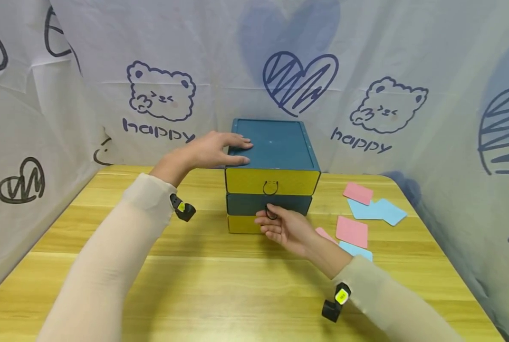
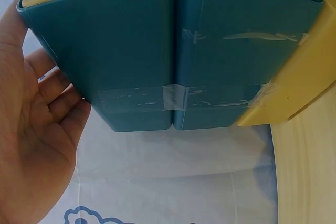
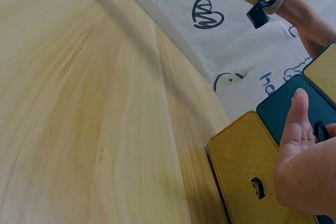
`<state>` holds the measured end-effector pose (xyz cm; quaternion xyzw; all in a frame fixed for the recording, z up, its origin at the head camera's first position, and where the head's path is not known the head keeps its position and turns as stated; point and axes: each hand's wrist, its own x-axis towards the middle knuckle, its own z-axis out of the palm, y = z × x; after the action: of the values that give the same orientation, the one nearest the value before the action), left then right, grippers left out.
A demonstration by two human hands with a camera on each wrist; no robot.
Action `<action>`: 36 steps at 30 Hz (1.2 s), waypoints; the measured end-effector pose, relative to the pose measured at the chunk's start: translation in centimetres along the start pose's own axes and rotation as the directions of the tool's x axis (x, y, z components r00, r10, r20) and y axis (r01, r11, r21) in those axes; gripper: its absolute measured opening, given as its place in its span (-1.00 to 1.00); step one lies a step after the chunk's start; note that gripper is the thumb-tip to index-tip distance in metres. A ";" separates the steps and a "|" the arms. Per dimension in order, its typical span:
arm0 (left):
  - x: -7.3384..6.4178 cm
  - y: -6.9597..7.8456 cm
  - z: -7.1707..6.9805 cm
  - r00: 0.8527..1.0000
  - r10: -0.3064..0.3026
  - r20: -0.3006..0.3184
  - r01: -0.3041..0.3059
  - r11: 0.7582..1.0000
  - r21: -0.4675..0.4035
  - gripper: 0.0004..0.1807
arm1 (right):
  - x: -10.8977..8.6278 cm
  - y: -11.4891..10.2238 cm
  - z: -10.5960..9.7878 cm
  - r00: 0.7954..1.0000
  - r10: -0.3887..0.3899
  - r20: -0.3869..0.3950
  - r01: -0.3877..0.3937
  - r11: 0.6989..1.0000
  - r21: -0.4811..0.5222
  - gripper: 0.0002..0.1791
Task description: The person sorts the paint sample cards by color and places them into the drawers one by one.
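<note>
A three-tier drawer box [image 1: 275, 142] has a blue top. Its top drawer [image 1: 245, 182] and bottom drawer [image 1: 242, 224] have yellow fronts, and the middle drawer [image 1: 241, 204] has a dark blue front. My left hand [image 1: 216, 148] rests on the left edge of the top with its fingers extended. My right hand [image 1: 290, 231] is at the middle drawer, its thumb and fingers at the black loop pull [image 1: 271, 213], which they appear to pinch. All drawers look closed. In the left wrist view, clear tape [image 2: 176, 98] runs across the box's side seams.
Pink cards [image 1: 351, 231] and blue cards [image 1: 391, 212] lie on the wooden table [image 1: 181, 294], right of the box. Behind and beside it hangs a white cloth [image 1: 228, 57] with drawn hearts and bears. Another black loop pull [image 1: 270, 188] hangs on the top drawer.
</note>
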<state>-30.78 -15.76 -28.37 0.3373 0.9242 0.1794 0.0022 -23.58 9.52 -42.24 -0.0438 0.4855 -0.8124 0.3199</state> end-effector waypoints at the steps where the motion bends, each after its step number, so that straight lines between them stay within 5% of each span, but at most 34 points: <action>1: 0.0 0.0 0.0 1.000 -0.001 0.000 0.001 1.000 0.001 -0.31 | 0.0 0.0 0.1 1.000 -0.006 -0.018 0.006 1.000 -0.009 -0.61; 6: -0.1 0.1 0.0 1.000 -0.004 -0.002 0.004 1.000 0.004 -0.31 | -0.4 0.3 0.5 0.997 -0.021 -0.077 0.015 0.997 -0.076 -0.58; 36: 0.0 0.2 -0.4 1.000 -0.013 0.018 0.013 0.999 -0.030 -0.30 | -7.9 3.4 2.3 0.996 0.078 0.035 -0.069 0.974 -0.214 -0.54</action>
<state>-30.76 -15.75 -27.89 0.3328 0.9235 0.1901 0.0165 -14.85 11.15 -41.94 -0.0774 0.5637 -0.7423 0.3538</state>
